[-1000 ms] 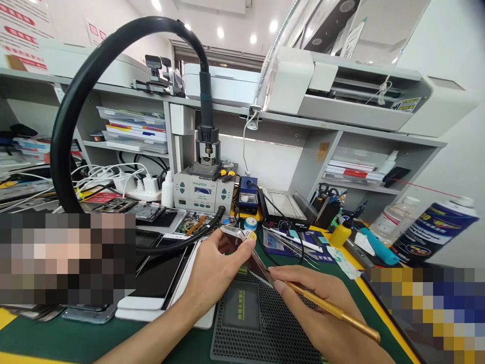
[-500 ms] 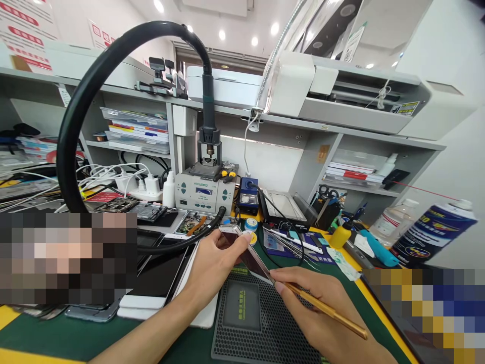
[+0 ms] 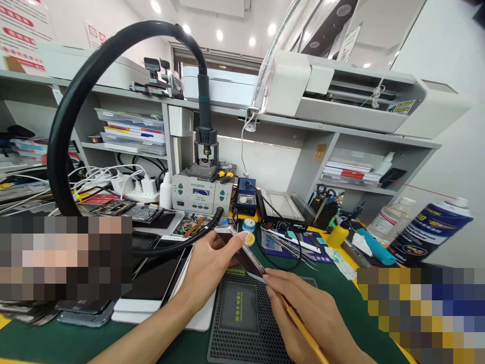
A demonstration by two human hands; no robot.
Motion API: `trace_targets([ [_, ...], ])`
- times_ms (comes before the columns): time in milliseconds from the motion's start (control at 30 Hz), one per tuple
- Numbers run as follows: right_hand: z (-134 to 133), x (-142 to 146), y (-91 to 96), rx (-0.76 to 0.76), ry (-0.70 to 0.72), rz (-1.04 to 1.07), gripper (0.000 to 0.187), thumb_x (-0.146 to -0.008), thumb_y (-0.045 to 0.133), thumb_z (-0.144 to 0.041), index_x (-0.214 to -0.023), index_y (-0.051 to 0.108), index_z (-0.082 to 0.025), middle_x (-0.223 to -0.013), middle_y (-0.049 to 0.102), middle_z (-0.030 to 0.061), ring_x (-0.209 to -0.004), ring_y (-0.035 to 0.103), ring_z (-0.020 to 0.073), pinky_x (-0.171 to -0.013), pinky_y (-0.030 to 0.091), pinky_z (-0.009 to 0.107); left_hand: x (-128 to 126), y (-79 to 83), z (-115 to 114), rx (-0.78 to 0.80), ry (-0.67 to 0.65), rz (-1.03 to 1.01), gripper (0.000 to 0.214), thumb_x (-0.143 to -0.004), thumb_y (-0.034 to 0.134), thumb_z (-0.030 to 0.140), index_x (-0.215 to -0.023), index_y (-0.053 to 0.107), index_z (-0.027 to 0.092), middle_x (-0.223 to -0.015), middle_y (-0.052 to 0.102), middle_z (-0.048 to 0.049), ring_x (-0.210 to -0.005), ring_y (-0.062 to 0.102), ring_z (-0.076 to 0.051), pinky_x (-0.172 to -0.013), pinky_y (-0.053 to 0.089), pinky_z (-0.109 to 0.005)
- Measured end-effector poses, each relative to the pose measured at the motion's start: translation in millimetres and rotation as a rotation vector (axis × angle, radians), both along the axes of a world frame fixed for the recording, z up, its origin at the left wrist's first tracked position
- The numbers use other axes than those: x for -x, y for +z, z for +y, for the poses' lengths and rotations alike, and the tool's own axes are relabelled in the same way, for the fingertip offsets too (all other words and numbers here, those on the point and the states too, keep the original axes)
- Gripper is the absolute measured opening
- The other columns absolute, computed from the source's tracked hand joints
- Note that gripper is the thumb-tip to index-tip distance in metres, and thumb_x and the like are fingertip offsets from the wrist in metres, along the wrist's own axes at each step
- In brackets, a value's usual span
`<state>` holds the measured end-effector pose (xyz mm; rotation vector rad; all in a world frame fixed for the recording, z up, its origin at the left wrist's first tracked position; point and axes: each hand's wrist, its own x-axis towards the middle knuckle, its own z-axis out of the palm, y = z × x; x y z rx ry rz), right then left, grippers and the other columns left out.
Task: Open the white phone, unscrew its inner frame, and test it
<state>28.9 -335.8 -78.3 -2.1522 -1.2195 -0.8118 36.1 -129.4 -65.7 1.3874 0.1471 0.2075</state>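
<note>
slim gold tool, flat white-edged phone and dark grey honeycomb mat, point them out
Slim gold tool (image 3: pixel 302 328): head view, on its handle.
Flat white-edged phone (image 3: pixel 248 264): head view, on its screen.
Dark grey honeycomb mat (image 3: pixel 250 309): head view, on its recessed panel.

The phone (image 3: pixel 248 259) has a silver rim and a dark, brownish-red screen. The tool (image 3: pixel 303 332) is golden yellow. The mat (image 3: pixel 235 346) is dark grey, patterned with honeycomb cells and lettered in yellow-green. The table (image 3: pixel 329 278) is deep green, edged in bright yellow. The hose (image 3: pixel 56 131) is black. The spray can (image 3: pixel 432 232) mixes dark blue, black, white and yellow; the squeeze bottle (image 3: pixel 338 235) is yellow, and the poster (image 3: pixel 22 35) white with red bands.
</note>
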Motion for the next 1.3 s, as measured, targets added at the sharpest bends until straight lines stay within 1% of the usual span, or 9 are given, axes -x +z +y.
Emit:
trace_targets([
  [233, -2, 0, 22.2, -0.058, -0.064, 0.384, 0.017, -0.095, 0.058, -0.017, -0.103, 0.071, -0.024, -0.095, 0.078, 0.0028, -0.083, 0.076, 0.0152, -0.073, 0.062, 0.02, 5, 3.9, 0, -0.038, -0.071, -0.036, 0.042, -0.079, 0.074, 0.055, -0.096, 0.066, 0.017, -0.102, 0.073, -0.0078, -0.099, 0.067, -0.026, -0.084, 0.058, -0.038],
  [300, -1, -1, 16.1, -0.056, -0.034, 0.322, 0.02, -0.095, 0.056, -0.014, -0.106, 0.07, -0.023, -0.098, 0.077, 0.0049, -0.087, 0.076, 0.0167, -0.076, 0.063, 0.022, 5, 5.1, 1, -0.019, -0.073, -0.036, 0.041, -0.08, 0.074, 0.055, -0.094, 0.066, 0.017, -0.099, 0.072, -0.0066, -0.098, 0.067, -0.025, -0.086, 0.058, -0.038],
  [433, 2, -3, -6.1, 0.039, -0.029, -0.006, 0.032, -0.093, 0.052, -0.006, -0.12, 0.065, -0.016, -0.117, 0.073, 0.0164, -0.104, 0.073, 0.028, -0.081, 0.064, 0.037, 4, 6.0, 1, 0.016, -0.047, -0.004, 0.042, -0.08, 0.073, 0.057, -0.091, 0.066, 0.017, -0.094, 0.069, -0.0052, -0.096, 0.066, -0.024, -0.086, 0.059, -0.039],
  [533, 3, -3, -11.8, 0.041, -0.042, -0.027, 0.033, -0.093, 0.052, -0.006, -0.122, 0.064, -0.016, -0.121, 0.072, 0.0176, -0.105, 0.073, 0.0292, -0.08, 0.064, 0.038, 4, 6.0, 1, 0.03, -0.052, 0.003, 0.042, -0.08, 0.073, 0.057, -0.092, 0.066, 0.017, -0.094, 0.068, -0.005, -0.097, 0.065, -0.024, -0.086, 0.059, -0.039],
  [633, 1, -3, -1.2, -0.058, 0.002, 0.199, 0.026, -0.095, 0.053, -0.012, -0.114, 0.069, -0.02, -0.112, 0.075, 0.0108, -0.105, 0.073, 0.0234, -0.086, 0.062, 0.031, 5, 6.6, 1, 0.024, -0.07, -0.011, 0.04, -0.08, 0.074, 0.055, -0.091, 0.065, 0.017, -0.093, 0.067, -0.0043, -0.099, 0.065, -0.024, -0.087, 0.059, -0.039],
  [733, -2, -5, 15.2, -0.115, -0.108, 0.535, 0.019, -0.096, 0.057, -0.027, -0.104, 0.074, -0.026, -0.106, 0.077, 0.0036, -0.097, 0.074, 0.0197, -0.082, 0.061, 0.026, 6, 7.9, 2, 0.014, -0.1, -0.024, 0.039, -0.082, 0.073, 0.054, -0.094, 0.066, 0.018, -0.094, 0.067, -0.0036, -0.1, 0.065, -0.024, -0.089, 0.058, -0.039],
  [833, -5, -9, 27.0, -0.132, -0.214, 0.769, 0.022, -0.095, 0.059, -0.039, -0.102, 0.076, -0.028, -0.103, 0.078, 0.0019, -0.095, 0.073, 0.0216, -0.076, 0.059, 0.027, 7, 8.8, 3, 0.013, -0.126, -0.031, 0.038, -0.082, 0.073, 0.052, -0.096, 0.066, 0.018, -0.094, 0.067, -0.0036, -0.1, 0.065, -0.024, -0.091, 0.058, -0.039],
  [1000, -5, -19, 35.2, -0.164, -0.202, 0.892, 0.024, -0.093, 0.061, -0.039, -0.098, 0.078, -0.025, -0.093, 0.078, 0.003, -0.087, 0.071, 0.0228, -0.075, 0.055, 0.031, 7, 9.6, 3, 0.027, -0.137, -0.023, 0.041, -0.079, 0.076, 0.051, -0.101, 0.067, 0.017, -0.103, 0.071, -0.0074, -0.107, 0.065, -0.028, -0.093, 0.057, -0.04],
  [1300, -15, -37, 34.7, -0.302, -0.076, 1.086, 0.023, -0.088, 0.07, -0.038, -0.099, 0.08, -0.021, -0.1, 0.077, 0.007, -0.076, 0.075, 0.0221, -0.071, 0.06, 0.033, 3, 5.8, 18, -0.027, -0.305, -0.057, 0.049, -0.087, 0.07, 0.048, -0.126, 0.064, 0.019, -0.129, 0.068, -0.0101, -0.117, 0.063, -0.03, -0.093, 0.059, -0.041],
])
